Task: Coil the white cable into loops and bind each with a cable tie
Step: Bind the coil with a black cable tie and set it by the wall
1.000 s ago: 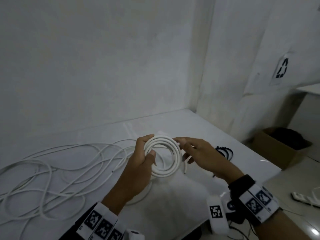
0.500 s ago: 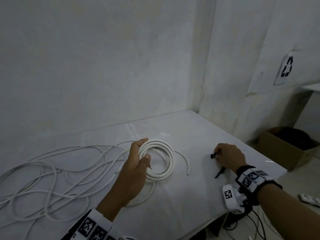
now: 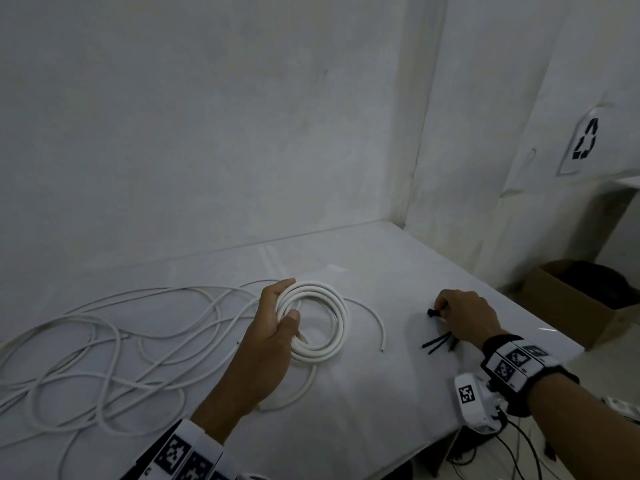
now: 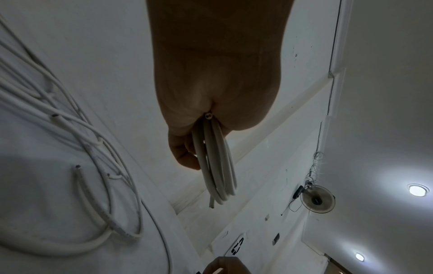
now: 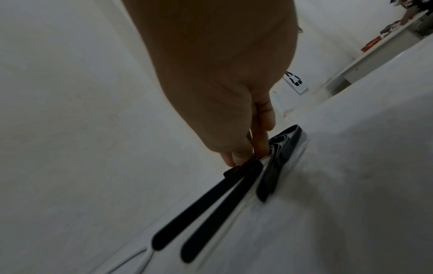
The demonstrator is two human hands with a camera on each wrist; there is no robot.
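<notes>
Your left hand (image 3: 273, 327) was curled around one side of the coiled white cable (image 3: 320, 323), thumb pressed across the turns, holding the loops upright just above the counter (image 3: 381, 403). The coil's free end (image 3: 382, 349) curved out to the right and lay on the counter, and the rest of the uncoiled cable (image 3: 104, 341) sprawled in a tangle to the left. Your right hand (image 3: 464, 315) was down at the small pile of black cable ties (image 3: 438, 342), fingers curled and pinching the head of one tie (image 3: 432, 312); the wrist view showed two strips hanging close together under your fingers (image 5: 230, 157), so I could not tell whether you had one tie or two.

The risks, as I judged them: only one side of the coil was clamped, so any slackening of your thumb would have let the stiff turns spring apart. Lifting could also have dragged a second tie along. The loose end, unpinned, might have slipped out of the bundle before the tie closed around it.
</notes>
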